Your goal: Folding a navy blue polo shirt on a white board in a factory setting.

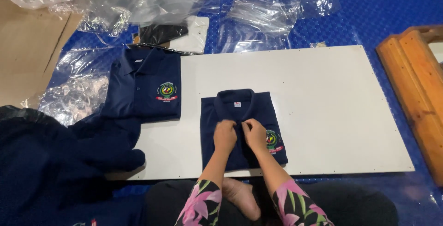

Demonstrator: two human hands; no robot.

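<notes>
A folded navy polo shirt [242, 115] with a round chest badge lies on a white board [323, 110] in front of me. My left hand [224, 135] and my right hand [255, 133] meet at the shirt's button placket just below the collar, fingers pinched on the cloth. Both forearms wear floral pink sleeves. A second folded navy polo shirt [145, 87] with the same badge lies at the board's left edge.
A heap of dark navy garments [50, 157] fills the lower left. Crumpled clear plastic bags [138, 4] lie at the back and left on blue matting [383, 14]. A wooden piece [415, 87] stands at the right. My bare foot [242, 198] rests below the board.
</notes>
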